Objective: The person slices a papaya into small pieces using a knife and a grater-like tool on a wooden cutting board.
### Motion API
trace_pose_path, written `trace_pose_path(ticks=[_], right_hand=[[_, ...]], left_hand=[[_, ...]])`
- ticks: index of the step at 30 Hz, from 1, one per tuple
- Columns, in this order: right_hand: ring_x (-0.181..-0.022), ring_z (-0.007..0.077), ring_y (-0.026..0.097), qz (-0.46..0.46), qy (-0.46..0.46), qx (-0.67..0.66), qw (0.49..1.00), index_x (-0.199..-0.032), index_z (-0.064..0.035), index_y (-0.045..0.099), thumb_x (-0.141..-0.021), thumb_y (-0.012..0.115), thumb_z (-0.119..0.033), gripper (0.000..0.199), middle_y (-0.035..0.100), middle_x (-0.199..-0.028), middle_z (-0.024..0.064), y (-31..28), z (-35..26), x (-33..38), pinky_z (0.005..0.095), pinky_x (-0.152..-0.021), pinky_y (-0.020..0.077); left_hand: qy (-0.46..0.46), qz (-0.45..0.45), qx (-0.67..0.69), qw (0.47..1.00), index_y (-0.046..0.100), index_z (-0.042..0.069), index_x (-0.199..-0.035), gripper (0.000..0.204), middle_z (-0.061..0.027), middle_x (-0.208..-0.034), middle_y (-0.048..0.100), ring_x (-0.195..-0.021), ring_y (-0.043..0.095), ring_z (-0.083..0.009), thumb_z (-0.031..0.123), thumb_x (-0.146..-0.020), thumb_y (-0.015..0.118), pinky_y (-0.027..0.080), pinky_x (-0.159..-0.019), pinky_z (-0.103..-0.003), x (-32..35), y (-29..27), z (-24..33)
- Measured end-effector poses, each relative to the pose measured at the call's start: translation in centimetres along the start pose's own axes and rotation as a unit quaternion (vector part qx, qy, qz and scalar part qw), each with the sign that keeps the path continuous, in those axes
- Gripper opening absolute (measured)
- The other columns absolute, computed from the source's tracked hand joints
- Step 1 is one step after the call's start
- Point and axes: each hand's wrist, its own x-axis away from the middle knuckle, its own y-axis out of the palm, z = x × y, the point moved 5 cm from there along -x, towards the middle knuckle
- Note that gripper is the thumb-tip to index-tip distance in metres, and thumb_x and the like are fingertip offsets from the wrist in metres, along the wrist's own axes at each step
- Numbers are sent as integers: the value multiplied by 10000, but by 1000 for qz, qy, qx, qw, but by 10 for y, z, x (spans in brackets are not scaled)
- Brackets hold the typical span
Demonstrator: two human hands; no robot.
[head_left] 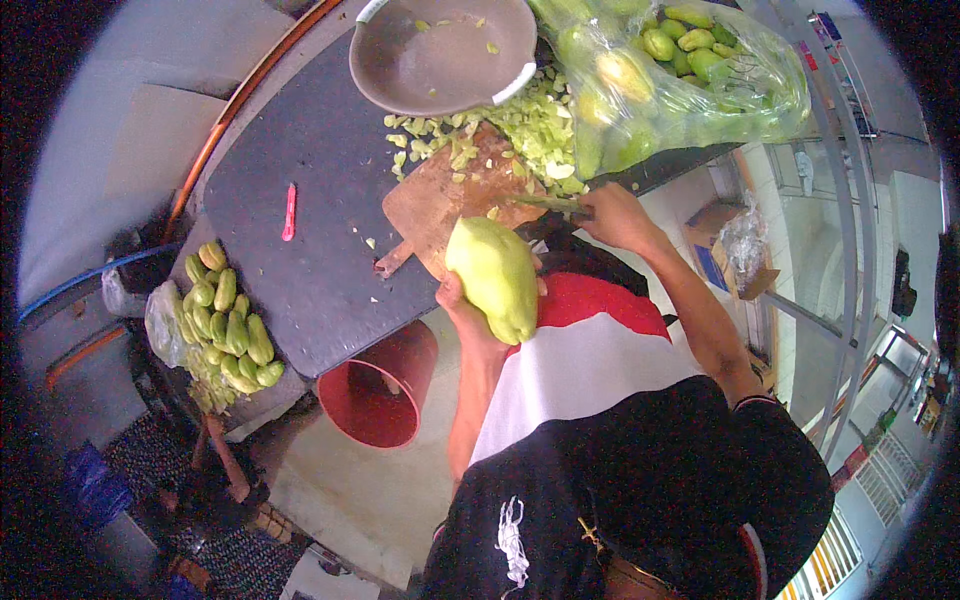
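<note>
Close in front of me, my left hand (463, 308) grips a big pale green fruit (492, 280), shaped like a papaya, from the side and below. Its pointed end tilts up over the near part of a worn wooden cutting board (430, 205). Off to the right, my right hand (615, 218) is closed round a knife (548, 202), whose blade points left over the board's right edge. The blade and the fruit are apart. Chopped pale green pieces (530, 125) are heaped along the far side of the board.
A grey-brown basin (440, 60) stands beyond the board, beside a clear plastic bag (720, 115) of green fruit. A pink cutter (290, 212) lies on the dark table (330, 150). More green fruit (228, 325) is piled left; a red bucket (370, 402) stands below. Another person's arms (228, 460) show lower left.
</note>
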Motion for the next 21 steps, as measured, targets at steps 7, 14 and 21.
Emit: trace_pose_path(ticks=[7,14,21], right_hand=[[-808,392,660,-8,52,-56,997,-932,-45,710,-744,746,-221,261,682,-815,186,-56,-49,7,476,-743,532],[-715,329,600,52,-172,-8,984,-820,-62,578,-639,712,-76,225,611,-773,110,-79,-129,30,437,-652,489],[-697,302,586,61,-182,32,981,-796,-89,579,-630,720,-82,217,617,-774,61,-77,-137,27,409,-635,481]], left_hand=[[-21,32,58,998,496,80,-1332,740,-180,-1171,622,-1001,646,-346,646,-857,531,591,-768,-483,-7,-4,-5],[-42,96,70,992,525,105,-1322,698,-114,-1214,624,-1075,615,-283,671,-920,458,528,-918,-436,-11,-27,-9],[-20,79,71,994,514,110,-1341,691,-112,-1246,614,-1103,606,-278,652,-913,497,515,-945,-449,-8,-23,-4]])
